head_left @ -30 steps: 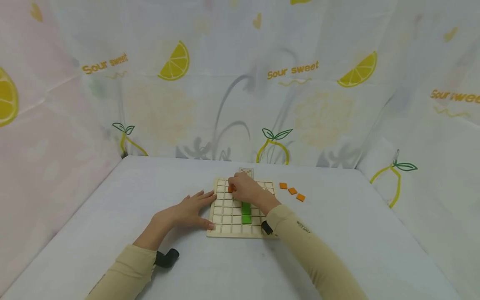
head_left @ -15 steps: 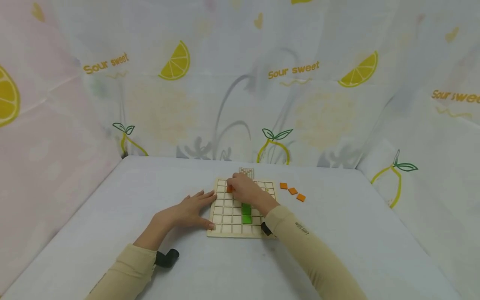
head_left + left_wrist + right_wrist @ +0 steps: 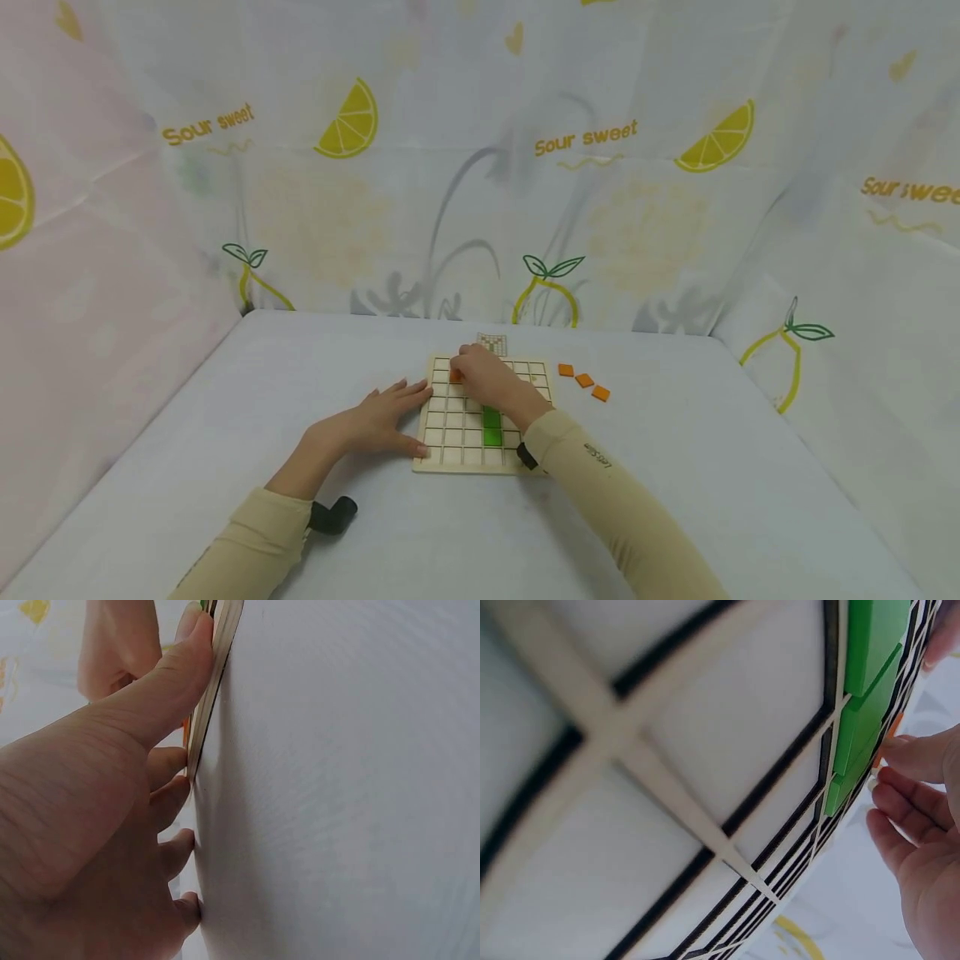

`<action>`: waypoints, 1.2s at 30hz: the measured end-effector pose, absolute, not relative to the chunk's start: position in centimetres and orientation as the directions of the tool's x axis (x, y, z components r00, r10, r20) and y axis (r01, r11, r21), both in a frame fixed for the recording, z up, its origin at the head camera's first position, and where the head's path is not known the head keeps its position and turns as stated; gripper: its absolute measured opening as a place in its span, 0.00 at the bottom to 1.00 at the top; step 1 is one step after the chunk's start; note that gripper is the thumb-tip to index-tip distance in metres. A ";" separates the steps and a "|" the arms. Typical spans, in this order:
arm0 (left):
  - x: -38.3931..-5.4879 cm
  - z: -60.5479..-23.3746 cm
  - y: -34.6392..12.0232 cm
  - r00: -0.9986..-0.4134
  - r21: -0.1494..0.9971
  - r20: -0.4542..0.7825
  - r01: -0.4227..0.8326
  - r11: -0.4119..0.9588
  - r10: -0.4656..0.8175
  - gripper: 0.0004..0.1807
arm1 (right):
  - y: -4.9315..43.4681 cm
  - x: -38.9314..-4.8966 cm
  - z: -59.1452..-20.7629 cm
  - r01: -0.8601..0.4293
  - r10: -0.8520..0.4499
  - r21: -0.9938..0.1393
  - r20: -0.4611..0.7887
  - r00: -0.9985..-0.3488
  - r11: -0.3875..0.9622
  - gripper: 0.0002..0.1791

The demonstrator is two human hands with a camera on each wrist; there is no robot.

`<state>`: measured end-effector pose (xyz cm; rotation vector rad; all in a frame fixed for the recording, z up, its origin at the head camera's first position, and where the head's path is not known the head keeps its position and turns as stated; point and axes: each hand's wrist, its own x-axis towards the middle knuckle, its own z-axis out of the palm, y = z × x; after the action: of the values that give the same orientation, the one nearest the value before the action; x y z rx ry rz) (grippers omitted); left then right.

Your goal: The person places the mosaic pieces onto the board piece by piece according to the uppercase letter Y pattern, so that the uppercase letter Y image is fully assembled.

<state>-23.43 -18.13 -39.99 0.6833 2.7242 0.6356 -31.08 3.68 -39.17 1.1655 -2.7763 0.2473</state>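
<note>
A wooden grid board (image 3: 453,468) lies on the white table. My right hand (image 3: 491,379) is over its far left part and pinches a small orange square tile (image 3: 455,377) between thumb and fingers. In the right wrist view the orange tile (image 3: 889,739) shows edge-on at the fingertips, close to the grid. Green tiles (image 3: 492,437) form a column in the board's middle, partly covered by my right hand and wrist. My left hand (image 3: 382,421) rests at the board's left edge with fingers spread; its thumb (image 3: 176,682) lies against the edge in the left wrist view.
Three loose orange tiles (image 3: 584,381) lie in a slanting row to the right of the board. Behind the board is a small patterned card (image 3: 492,342). A printed cloth backdrop (image 3: 420,208) closes off the back and both sides of the table.
My right hand has shifted slightly left with the orange tile over the board. The left hand and the loose tiles keep their places.
</note>
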 end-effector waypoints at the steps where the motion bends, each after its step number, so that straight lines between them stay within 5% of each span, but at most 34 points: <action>1: -23.5 -40.0 -18.1 -0.855 0.471 -0.143 0.384 0.794 0.498 0.55 | 3.7 -31.1 -39.2 -0.713 -0.695 -0.094 0.168 -0.699 0.695 0.11; 11: -23.5 -40.0 -18.1 -0.859 0.471 -0.152 0.372 0.800 0.489 0.55 | 3.7 -31.0 -39.0 -0.680 -0.671 -0.066 0.119 -0.732 0.731 0.12; 36: -23.4 -39.9 -18.0 -0.859 0.465 -0.149 0.376 0.802 0.489 0.55 | 6.3 -30.8 -39.1 -0.658 -0.652 -0.196 0.099 -0.751 0.728 0.12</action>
<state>-23.39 -18.01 -39.88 0.6680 2.7279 0.6234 -30.82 6.34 -39.09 1.0990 -2.8984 0.3418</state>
